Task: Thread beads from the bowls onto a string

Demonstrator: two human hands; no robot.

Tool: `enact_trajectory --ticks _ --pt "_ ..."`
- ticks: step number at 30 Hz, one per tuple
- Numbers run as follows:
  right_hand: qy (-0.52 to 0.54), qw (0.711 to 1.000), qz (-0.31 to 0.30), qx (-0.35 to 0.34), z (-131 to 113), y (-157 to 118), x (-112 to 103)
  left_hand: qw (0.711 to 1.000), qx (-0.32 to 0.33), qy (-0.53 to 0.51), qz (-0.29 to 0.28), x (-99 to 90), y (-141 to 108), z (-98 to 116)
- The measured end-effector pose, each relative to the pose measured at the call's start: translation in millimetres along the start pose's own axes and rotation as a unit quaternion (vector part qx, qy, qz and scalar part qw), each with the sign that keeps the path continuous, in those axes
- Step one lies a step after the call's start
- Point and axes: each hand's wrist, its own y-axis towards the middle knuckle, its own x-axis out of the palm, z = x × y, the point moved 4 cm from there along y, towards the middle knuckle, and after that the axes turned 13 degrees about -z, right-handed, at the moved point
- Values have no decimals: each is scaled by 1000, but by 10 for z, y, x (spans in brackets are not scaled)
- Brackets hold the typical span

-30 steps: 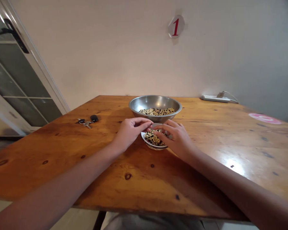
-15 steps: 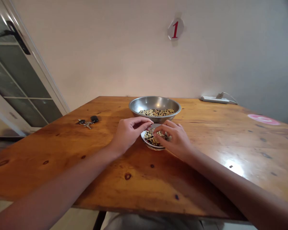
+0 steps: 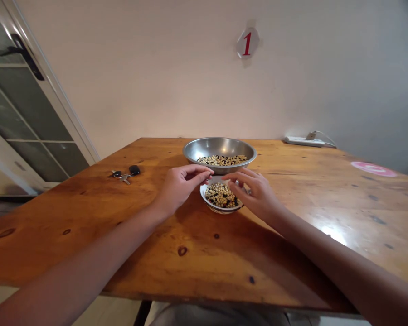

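Note:
A small white bowl [image 3: 224,210] with a patterned outside holds mixed pale and dark beans [image 3: 221,194]. Behind it stands a wide steel bowl [image 3: 204,144] with more of the same mix at its bottom. My left hand [image 3: 187,183] is over the small bowl's left rim, thumb and forefinger pinched together; whatever they hold is too small to make out. Above the right rim of that bowl, my right hand [image 3: 253,190] has its fingers curved and the thumb apart from the forefinger, with nothing visible between them.
Keys [image 3: 125,177] with a black fob lie on the wooden table [image 3: 156,271] at the left. A white power strip [image 3: 304,141] with a plug sits at the back right, and a round pink sticker [image 3: 373,169] is near the right edge.
My right hand has moved right and slightly away from my left, uncovering more of the beans in the small bowl. My left hand stays pinched, shifted slightly left.

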Motion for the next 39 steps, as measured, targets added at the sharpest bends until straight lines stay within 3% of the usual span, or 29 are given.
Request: enact_trajectory --ticks 5,9,16,21,28,39 --pt "-52 996 -14 -75 -205 -28 30 999 5 23 -46 115 -34 11" --pt "-65 994 -11 -82 -250 -43 61 997 16 33 -67 162 -61 39" --pt "10 995 -26 -94 -283 -71 -17 997 46 9 -63 181 -86 54" --pt "73 989 -77 -102 -294 -63 -28 997 47 7 -62 187 -96 52" --pt "169 974 -127 -77 -244 -44 22 991 65 113 -40 149 -112 108" --pt "158 979 -127 -27 -211 -30 79 950 104 287 -60 196 -170 229"
